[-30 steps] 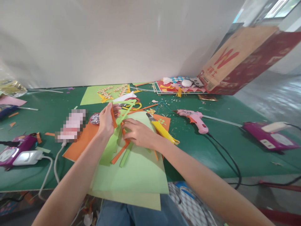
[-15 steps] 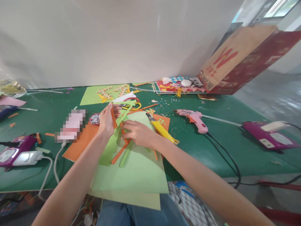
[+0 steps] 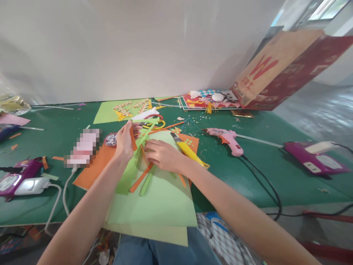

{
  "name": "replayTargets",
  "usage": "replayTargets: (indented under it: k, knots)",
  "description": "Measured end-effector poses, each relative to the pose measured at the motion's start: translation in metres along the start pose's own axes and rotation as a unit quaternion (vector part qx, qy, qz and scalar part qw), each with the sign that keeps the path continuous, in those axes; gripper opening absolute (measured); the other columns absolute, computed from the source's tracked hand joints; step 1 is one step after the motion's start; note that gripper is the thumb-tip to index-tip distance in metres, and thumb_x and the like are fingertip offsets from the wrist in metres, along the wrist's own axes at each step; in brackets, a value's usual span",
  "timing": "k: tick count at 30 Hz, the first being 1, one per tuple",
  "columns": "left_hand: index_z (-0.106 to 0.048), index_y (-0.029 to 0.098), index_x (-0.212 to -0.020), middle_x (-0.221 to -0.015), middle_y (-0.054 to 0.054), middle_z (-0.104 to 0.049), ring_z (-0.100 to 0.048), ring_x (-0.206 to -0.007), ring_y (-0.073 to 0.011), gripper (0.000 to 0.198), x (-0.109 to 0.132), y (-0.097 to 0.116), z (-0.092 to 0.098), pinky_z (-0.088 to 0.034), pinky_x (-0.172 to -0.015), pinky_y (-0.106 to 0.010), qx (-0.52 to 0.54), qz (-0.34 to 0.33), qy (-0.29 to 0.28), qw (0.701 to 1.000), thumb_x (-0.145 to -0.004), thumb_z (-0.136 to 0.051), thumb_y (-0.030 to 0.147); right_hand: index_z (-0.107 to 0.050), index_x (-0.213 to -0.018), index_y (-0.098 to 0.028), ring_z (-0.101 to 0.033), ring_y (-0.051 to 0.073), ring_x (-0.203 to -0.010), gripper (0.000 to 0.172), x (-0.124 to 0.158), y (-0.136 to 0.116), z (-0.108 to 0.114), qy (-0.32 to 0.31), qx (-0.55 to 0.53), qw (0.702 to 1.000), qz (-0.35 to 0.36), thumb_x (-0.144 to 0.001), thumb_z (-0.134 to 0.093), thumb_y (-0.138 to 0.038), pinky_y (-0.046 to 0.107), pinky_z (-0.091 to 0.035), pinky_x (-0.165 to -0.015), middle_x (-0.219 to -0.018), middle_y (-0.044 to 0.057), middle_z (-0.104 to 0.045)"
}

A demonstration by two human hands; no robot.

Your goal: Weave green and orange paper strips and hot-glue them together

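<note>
My left hand (image 3: pixel 125 143) is closed around an orange paper strip (image 3: pixel 133 138) held upright beside the palm. Light green paper strips (image 3: pixel 143 136) rise next to its fingers. Just to the right, my right hand (image 3: pixel 162 156) rests low over the paper with its fingers curled at a thin orange strip (image 3: pixel 143 154); its thumb side is partly hidden. Below the fingers lie a loose orange strip (image 3: pixel 140 179) and a green strip (image 3: pixel 148 182), on a pale green sheet (image 3: pixel 162 206). A yellow utility knife (image 3: pixel 190 152) lies beyond my right wrist.
A pink glue gun (image 3: pixel 227 140) with a black cord lies to the right, near a purple power strip (image 3: pixel 316 158). Yellow-handled scissors (image 3: pixel 160 125) sit behind my hands. Left are a blurred phone (image 3: pixel 85 147) and another purple power strip (image 3: pixel 22 176). A paper bag (image 3: pixel 278 71) leans at the back right.
My right hand has shifted slightly to the right, its fingers drawing a little away from the left hand. The left hand keeps its hold on the orange strip.
</note>
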State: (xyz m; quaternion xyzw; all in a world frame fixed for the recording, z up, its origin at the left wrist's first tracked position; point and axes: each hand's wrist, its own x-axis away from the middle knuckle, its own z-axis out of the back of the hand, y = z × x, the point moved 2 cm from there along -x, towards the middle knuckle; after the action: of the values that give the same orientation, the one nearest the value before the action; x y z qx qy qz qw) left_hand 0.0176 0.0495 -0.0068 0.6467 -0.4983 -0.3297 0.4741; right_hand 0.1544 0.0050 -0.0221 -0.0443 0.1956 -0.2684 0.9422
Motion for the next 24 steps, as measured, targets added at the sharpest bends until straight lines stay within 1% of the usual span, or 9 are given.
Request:
replayTargets:
  k: [2, 4, 6, 8, 11, 14, 18, 21, 24]
  knots:
    - [-0.066, 0.014, -0.067, -0.059, -0.002, -0.065, -0.053, -0.049, -0.0065, 0.026, 0.0, 0.0, 0.0, -0.038, -0.048, -0.017, -0.001, -0.002, -0.001, 1.0, -0.081, -0.063, 0.036, -0.067, -0.084, -0.015, -0.053, 0.025, -0.104, 0.013, 0.0, 0.0, 0.003, 0.007, -0.019, 1.0, -0.008, -0.086, -0.054, -0.015, 0.039, -0.046, -0.085, -0.101, 0.012, -0.063]
    - [-0.066, 0.014, -0.067, -0.06, -0.002, -0.065, -0.053, -0.049, -0.0067, 0.027, 0.0, 0.0, 0.0, -0.038, -0.048, -0.018, -0.004, -0.007, -0.002, 1.0, -0.081, -0.062, 0.036, -0.065, -0.081, -0.016, -0.054, 0.023, -0.097, 0.011, 0.0, 0.0, 0.006, 0.03, -0.052, 0.998, -0.015, -0.086, -0.055, -0.015, 0.038, -0.046, -0.083, -0.095, 0.01, -0.063]
    - [-0.066, 0.014, -0.066, -0.06, -0.002, -0.065, -0.053, -0.049, -0.0069, 0.028, -0.001, 0.0, 0.001, -0.038, -0.048, -0.018, -0.011, -0.014, -0.002, 1.0, -0.081, -0.062, 0.037, -0.063, -0.078, -0.017, -0.054, 0.021, -0.091, 0.009, 0.001, 0.0, 0.012, 0.072, -0.102, 0.992, -0.026, -0.084, -0.057, -0.014, 0.037, -0.045, -0.083, -0.088, 0.008, -0.063]
    - [-0.066, 0.014, -0.067, -0.06, -0.002, -0.066, -0.053, -0.049, -0.0071, 0.029, -0.001, 0.0, 0.001, -0.038, -0.048, -0.018, -0.02, -0.024, -0.003, 0.999, -0.081, -0.062, 0.038, -0.06, -0.076, -0.017, -0.055, 0.019, -0.087, 0.008, 0.002, 0.001, 0.019, 0.13, -0.173, 0.975, -0.056, -0.083, -0.059, -0.016, 0.035, -0.045, -0.082, -0.083, 0.006, -0.063]
    - [-0.067, 0.014, -0.067, -0.06, -0.003, -0.066, -0.054, -0.049, -0.0076, 0.03, -0.001, 0.001, 0.0, -0.038, -0.048, -0.018, -0.037, -0.045, -0.01, 0.998, -0.082, -0.062, 0.04, -0.057, -0.075, -0.019, -0.057, 0.015, -0.08, 0.008, 0.004, 0.005, 0.029, 0.203, -0.308, 0.92, -0.135, -0.082, -0.059, -0.021, 0.031, -0.045, -0.076, -0.081, 0.003, -0.063]
    - [-0.067, 0.015, -0.065, -0.06, -0.003, -0.066, -0.054, -0.048, -0.0081, 0.031, 0.001, 0.001, -0.002, -0.038, -0.048, -0.019, -0.064, -0.072, -0.025, 0.995, -0.083, -0.061, 0.04, -0.057, -0.075, -0.02, -0.056, 0.013, -0.074, 0.01, 0.007, 0.012, 0.035, 0.245, -0.415, 0.852, -0.204, -0.079, -0.061, -0.028, 0.027, -0.045, -0.069, -0.079, 0.0, -0.061]
    - [-0.066, 0.016, -0.064, -0.062, -0.003, -0.067, -0.054, -0.048, -0.0084, 0.03, 0.006, 0.002, -0.005, -0.036, -0.046, -0.02, -0.124, -0.145, -0.063, 0.98, -0.087, -0.057, 0.033, -0.057, -0.072, -0.02, -0.054, 0.011, -0.07, 0.016, 0.012, 0.027, 0.04, 0.313, -0.489, 0.78, -0.235, -0.075, -0.064, -0.034, 0.026, -0.044, -0.068, -0.074, -0.002, -0.058]
    - [-0.066, 0.016, -0.064, -0.064, -0.003, -0.068, -0.055, -0.049, -0.0088, 0.029, 0.01, 0.002, -0.006, -0.037, -0.047, -0.02, -0.149, -0.175, -0.09, 0.969, -0.088, -0.057, 0.028, -0.054, -0.069, -0.021, -0.057, 0.012, -0.076, 0.016, 0.017, 0.039, 0.043, 0.354, -0.516, 0.742, -0.24, -0.074, -0.063, -0.034, 0.028, -0.046, -0.072, -0.078, -0.001, -0.06]
    - [-0.067, 0.017, -0.063, -0.064, -0.003, -0.068, -0.056, -0.05, -0.0088, 0.027, 0.012, 0.002, -0.007, -0.038, -0.049, -0.02, -0.149, -0.171, -0.093, 0.97, -0.087, -0.059, 0.027, -0.052, -0.069, -0.022, -0.06, 0.015, -0.085, 0.017, 0.02, 0.047, 0.046, 0.377, -0.525, 0.723, -0.245, -0.074, -0.06, -0.036, 0.03, -0.048, -0.075, -0.084, 0.001, -0.063]
